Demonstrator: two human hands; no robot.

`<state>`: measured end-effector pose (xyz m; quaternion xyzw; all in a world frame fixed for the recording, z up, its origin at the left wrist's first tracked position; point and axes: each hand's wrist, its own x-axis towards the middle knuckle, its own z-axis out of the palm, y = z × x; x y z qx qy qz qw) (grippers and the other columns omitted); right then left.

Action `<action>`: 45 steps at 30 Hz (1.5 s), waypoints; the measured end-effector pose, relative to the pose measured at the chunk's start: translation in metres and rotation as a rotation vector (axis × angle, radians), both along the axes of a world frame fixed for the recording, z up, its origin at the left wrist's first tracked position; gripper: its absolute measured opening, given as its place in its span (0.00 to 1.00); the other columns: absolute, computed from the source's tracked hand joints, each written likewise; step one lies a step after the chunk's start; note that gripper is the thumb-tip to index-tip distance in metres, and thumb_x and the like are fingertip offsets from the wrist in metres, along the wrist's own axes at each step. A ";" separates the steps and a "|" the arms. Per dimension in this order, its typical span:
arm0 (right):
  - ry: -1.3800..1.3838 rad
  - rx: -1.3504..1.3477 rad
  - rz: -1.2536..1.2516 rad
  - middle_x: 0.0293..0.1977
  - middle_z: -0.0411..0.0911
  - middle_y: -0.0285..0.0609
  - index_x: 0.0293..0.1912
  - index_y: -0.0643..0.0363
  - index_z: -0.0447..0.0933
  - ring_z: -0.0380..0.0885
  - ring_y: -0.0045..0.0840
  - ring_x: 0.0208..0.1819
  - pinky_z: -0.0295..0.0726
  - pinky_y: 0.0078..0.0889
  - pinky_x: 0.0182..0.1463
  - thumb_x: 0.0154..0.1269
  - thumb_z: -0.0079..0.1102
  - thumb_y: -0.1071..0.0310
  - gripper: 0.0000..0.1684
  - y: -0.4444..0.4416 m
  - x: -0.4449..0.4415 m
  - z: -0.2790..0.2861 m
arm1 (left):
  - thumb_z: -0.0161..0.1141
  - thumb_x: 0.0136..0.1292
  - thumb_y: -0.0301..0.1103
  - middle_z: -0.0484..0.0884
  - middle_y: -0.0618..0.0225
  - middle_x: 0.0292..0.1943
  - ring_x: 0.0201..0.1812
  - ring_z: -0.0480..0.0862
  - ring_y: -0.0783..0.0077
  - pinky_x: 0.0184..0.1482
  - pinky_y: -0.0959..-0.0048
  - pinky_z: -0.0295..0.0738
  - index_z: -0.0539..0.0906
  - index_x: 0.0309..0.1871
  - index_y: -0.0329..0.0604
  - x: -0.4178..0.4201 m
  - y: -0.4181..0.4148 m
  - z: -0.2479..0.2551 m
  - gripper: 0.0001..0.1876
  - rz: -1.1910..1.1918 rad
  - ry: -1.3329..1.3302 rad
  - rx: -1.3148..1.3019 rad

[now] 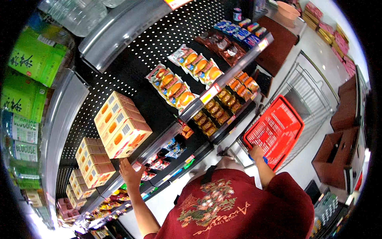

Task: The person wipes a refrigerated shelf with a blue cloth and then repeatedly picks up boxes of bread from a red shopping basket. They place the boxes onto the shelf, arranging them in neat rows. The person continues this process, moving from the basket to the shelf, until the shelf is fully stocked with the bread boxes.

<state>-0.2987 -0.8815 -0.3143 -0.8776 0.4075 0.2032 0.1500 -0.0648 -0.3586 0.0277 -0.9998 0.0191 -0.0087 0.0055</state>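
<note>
My left hand (131,175) is raised at the shelf front, fingers apart and thumb out, holding nothing. Its fingertips are just under the lower front corner of a stack of cream-coloured cartons with orange pictures (124,128); whether they touch is hard to tell. A second stack of similar cartons (95,164) stands left of that one. Over to the right, my right hand (257,154) is closed at the near rim of a red plastic shopping basket (276,131). The basket rests on a wire shopping cart (313,89). Part of that grip is hidden.
Bagged buns (173,88) lie farther along the same black shelf (155,122). Gold-wrapped packs (216,110) fill the tier below. A grey shelf edge (113,38) juts out above. Brown wooden cabinets (335,158) stand beyond the cart. Green packages (24,95) line the far left.
</note>
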 end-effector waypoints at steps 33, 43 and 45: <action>0.023 0.016 0.006 0.40 0.87 0.55 0.48 0.63 0.84 0.88 0.43 0.44 0.88 0.44 0.48 0.58 0.70 0.44 0.31 -0.047 0.024 0.035 | 0.77 0.52 0.54 0.58 0.46 0.78 0.78 0.57 0.41 0.78 0.42 0.48 0.57 0.78 0.36 -0.002 0.000 -0.011 0.57 0.081 0.034 0.033; 0.091 -0.008 -0.020 0.39 0.87 0.51 0.46 0.58 0.86 0.88 0.42 0.43 0.87 0.45 0.47 0.56 0.71 0.39 0.32 -0.098 0.024 0.007 | 0.78 0.50 0.55 0.60 0.43 0.76 0.76 0.59 0.40 0.77 0.44 0.51 0.57 0.77 0.35 0.004 0.017 -0.022 0.58 -0.019 -0.023 0.077; 0.103 -0.061 0.067 0.38 0.87 0.50 0.42 0.60 0.87 0.88 0.43 0.43 0.87 0.45 0.47 0.57 0.70 0.38 0.32 -0.102 0.023 -0.002 | 0.77 0.51 0.52 0.58 0.44 0.78 0.77 0.58 0.37 0.76 0.37 0.51 0.57 0.79 0.37 0.005 0.016 -0.020 0.57 0.015 0.009 0.051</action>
